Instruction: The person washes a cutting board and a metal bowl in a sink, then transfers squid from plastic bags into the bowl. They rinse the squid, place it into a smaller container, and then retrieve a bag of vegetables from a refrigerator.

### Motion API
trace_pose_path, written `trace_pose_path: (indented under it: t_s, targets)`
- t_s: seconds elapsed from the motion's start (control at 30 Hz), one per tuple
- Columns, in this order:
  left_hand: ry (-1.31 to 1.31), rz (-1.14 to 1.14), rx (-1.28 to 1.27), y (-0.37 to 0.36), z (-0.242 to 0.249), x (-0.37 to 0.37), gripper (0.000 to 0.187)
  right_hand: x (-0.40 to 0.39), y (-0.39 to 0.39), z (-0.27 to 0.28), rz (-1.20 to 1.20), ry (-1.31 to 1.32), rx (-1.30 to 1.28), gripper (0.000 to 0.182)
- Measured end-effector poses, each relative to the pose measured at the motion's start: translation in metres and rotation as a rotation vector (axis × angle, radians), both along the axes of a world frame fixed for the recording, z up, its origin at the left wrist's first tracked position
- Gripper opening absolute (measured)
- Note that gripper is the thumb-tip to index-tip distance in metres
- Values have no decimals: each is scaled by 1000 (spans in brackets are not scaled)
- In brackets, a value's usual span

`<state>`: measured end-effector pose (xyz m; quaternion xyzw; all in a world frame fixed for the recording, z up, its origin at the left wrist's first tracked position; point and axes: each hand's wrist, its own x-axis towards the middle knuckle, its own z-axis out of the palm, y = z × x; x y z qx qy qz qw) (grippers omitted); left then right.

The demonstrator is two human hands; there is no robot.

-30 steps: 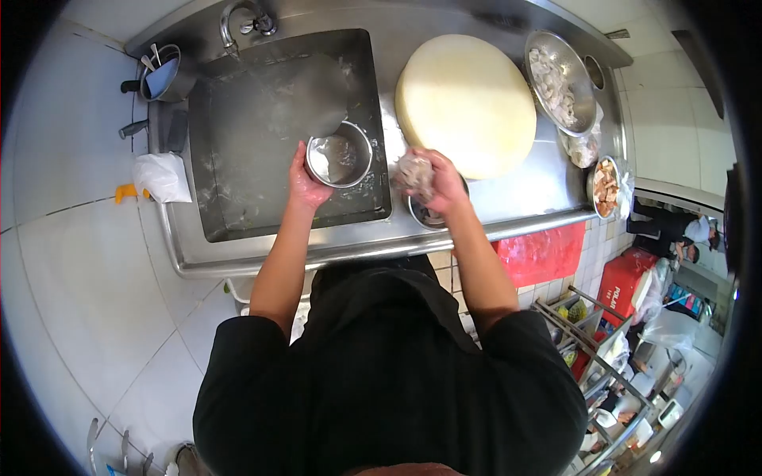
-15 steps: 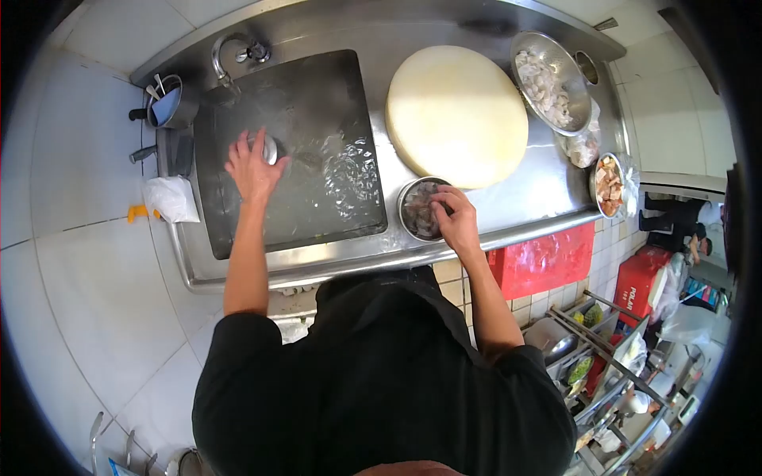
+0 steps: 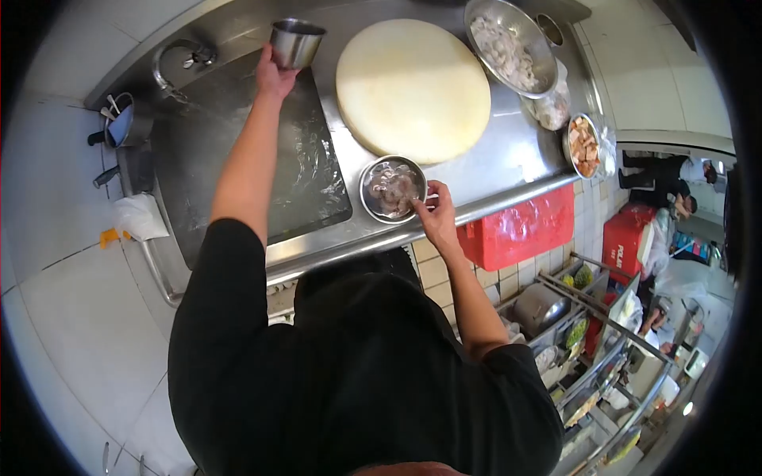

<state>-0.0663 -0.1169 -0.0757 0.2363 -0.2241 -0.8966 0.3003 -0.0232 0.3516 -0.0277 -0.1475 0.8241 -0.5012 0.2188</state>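
Observation:
My left hand (image 3: 275, 78) is closed around the lower side of a stainless steel cup (image 3: 298, 46), holding it at the back edge of the sink, beside the cutting board. What the cup holds cannot be seen. Nearer my body, a small round metal bowl (image 3: 367, 208) stands on the counter between the sink and the board. Greyish-pink raw shrimp (image 3: 394, 189) sit in liquid inside it. My right hand (image 3: 438, 220) has its thumb and fingers on the bowl's right rim.
Water runs from the faucet (image 3: 163, 79) into the sink (image 3: 178, 230). A thick round cutting board (image 3: 413, 91) lies on the counter. Behind it a colander (image 3: 476, 17) holds pale pieces; a bowl of orange-brown chunks (image 3: 584, 147) is far right. A red bin (image 3: 520, 226) stands below.
My left hand has risen from the sink water with the steel cup, moving back and right. My right hand has shifted from inside the bowl to its rim. The whole view has turned slightly.

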Motion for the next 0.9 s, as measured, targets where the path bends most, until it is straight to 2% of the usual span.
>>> trace_pose_path:
  t_s: [0.03, 0.13, 0.17, 0.27, 0.3, 0.37, 0.4, 0.47, 0.5, 0.57, 0.67, 0.73, 0.8, 0.83, 0.9]
  targets:
    - [-9, 20, -36, 2, -10, -15, 47, 3, 2, -5, -7, 22, 8, 50]
    - [-515, 64, -232, 19, -27, -37, 47, 12, -9, 24, 40, 508, 197, 50]
    - [-707, 118, -434, 26, -21, -36, 41, 11, -12, 30, 64, 475, 159, 51]
    - [-773, 174, -894, 66, -4, 1, 35, -2, -20, 27, 311, 332, 144, 50]
    - [-689, 65, -892, 93, 9, 25, 35, -3, -32, 34, 351, 280, 282, 59]
    - [-531, -153, -830, 160, 35, 81, 36, 2, -52, 30, 384, 321, 358, 68]
    - [-576, -255, -968, 184, 9, 105, 38, 6, -60, 27, 401, 339, 399, 73]
    - [-584, -457, -927, 235, 23, 145, 44, 9, -73, 15, 494, 340, 598, 79]
    - [-664, -485, -917, 251, 25, 154, 46, 9, -79, 11, 545, 340, 698, 83]
    - [-826, -541, -888, 276, 25, 162, 49, 8, -89, 26, 571, 301, 771, 79]
    - [-710, -513, -797, 295, 19, 160, 51, 10, -93, 21, 558, 343, 795, 65]
    - [-703, -516, -883, 294, -2, 160, 50, 8, -94, 11, 548, 368, 804, 54]
    - [-672, -549, -795, 290, 12, 158, 50, 3, -99, 4, 561, 361, 829, 42]
    - [-655, -601, -669, 289, 20, 159, 51, 1, -100, 1, 541, 356, 830, 35]
    - [-597, -613, -637, 283, 34, 160, 52, -2, -100, 13, 532, 351, 777, 37]
